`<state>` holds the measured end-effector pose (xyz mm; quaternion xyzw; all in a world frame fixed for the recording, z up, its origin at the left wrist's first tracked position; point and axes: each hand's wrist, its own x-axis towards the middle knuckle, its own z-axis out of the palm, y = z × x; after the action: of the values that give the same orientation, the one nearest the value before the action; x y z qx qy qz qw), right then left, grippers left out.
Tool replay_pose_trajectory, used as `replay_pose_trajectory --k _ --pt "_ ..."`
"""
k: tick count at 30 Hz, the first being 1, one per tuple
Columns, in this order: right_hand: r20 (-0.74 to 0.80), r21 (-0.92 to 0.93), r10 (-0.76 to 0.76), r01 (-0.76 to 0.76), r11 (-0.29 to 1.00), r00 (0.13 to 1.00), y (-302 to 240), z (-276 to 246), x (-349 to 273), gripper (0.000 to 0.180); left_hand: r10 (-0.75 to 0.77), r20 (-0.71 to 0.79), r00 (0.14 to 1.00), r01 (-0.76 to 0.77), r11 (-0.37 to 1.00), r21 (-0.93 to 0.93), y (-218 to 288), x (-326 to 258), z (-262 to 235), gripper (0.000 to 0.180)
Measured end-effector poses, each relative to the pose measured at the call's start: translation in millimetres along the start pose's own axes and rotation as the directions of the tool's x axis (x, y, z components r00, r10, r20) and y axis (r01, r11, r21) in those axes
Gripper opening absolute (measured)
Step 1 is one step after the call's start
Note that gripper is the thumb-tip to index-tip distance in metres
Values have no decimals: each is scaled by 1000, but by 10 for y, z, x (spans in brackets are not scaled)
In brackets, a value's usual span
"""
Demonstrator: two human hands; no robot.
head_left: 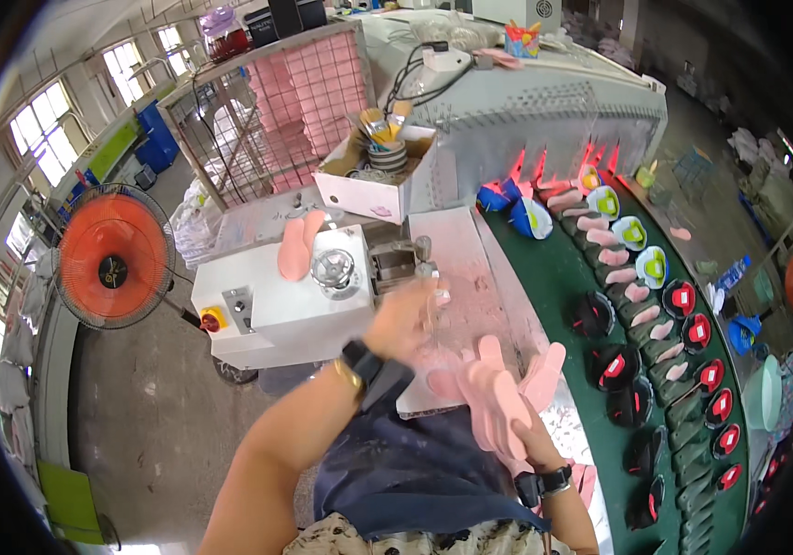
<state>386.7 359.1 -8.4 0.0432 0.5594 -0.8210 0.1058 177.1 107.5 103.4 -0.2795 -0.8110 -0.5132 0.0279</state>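
Several pink insoles (498, 402) fan upward from the right hand (533, 442), its fingers closed round their lower ends so single pieces stay reachable. The left hand (405, 319) hovers blurred over the pale counter (470, 268) beside the white machine (276, 310); its grip cannot be told. Shoes (683, 298) line the green conveyor (553, 277).

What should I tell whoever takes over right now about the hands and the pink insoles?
Left hand: raised over the pink-stained work board, fingers blurred; whether it grips anything cannot be told.
Right hand: holds a fanned stack of pink insoles near the board's lower edge.
One pink insole stands on the white machine to the left.
Done: pink insoles already lie along the green conveyor beside rows of shoes.
Left: the stack in the right hand is not yet laid down.
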Motion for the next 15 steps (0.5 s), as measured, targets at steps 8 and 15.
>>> replay_pose_trajectory --k 8,15 --pt "-84 122 -12 22 992 996 -126 -120 -42 67 110 152 982 -183 387 904 -587 2018 -1919 22" --pt "-126 171 8 14 985 992 -102 -16 -44 61 49 75 996 -86 292 953 -255 2012 -1615 17"
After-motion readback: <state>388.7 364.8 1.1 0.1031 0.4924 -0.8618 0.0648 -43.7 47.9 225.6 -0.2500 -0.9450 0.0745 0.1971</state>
